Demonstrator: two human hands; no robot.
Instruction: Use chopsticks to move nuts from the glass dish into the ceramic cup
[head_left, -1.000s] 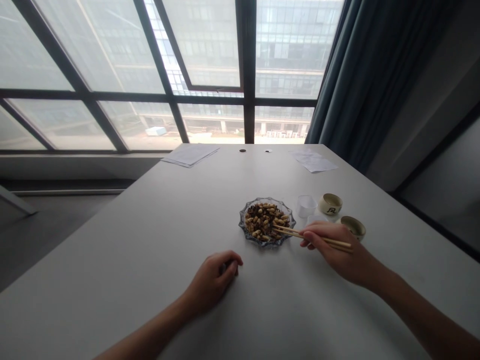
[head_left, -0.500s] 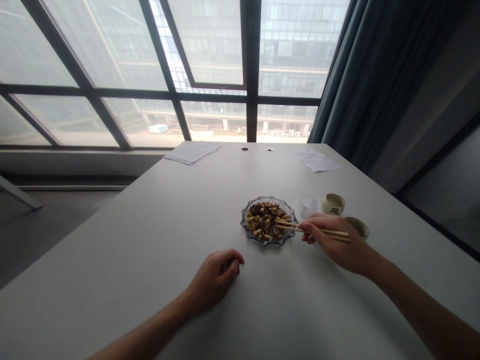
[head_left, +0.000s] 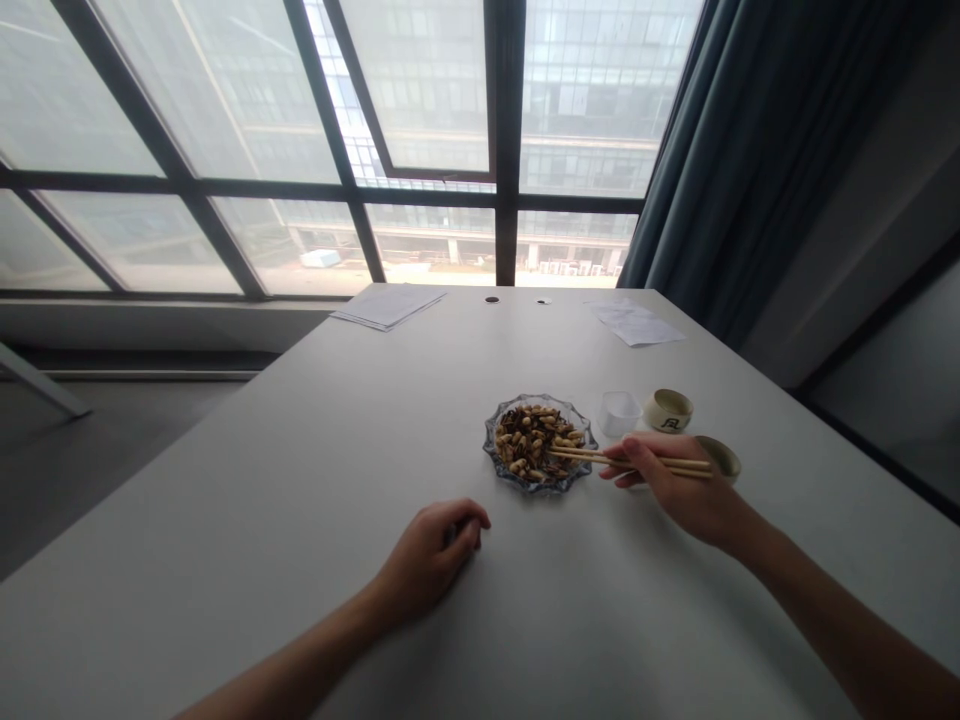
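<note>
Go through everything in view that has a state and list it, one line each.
Left hand: loosely curled, resting on the white table
Right hand: closed around the chopsticks
Chopsticks: nearly parallel, tips over the dish
Glass dish: heaped with pale and dark pieces
Clear container: upright
Marked cup: upright
Second cup: partly hidden by the right hand
Curtain: hanging in folds

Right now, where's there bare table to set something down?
Bare tabletop lies left of the glass dish, beyond the left hand, and between the dish and the paper stack. It's crowded right of the dish: chopsticks, right hand, clear plastic container and two bowls.
</note>
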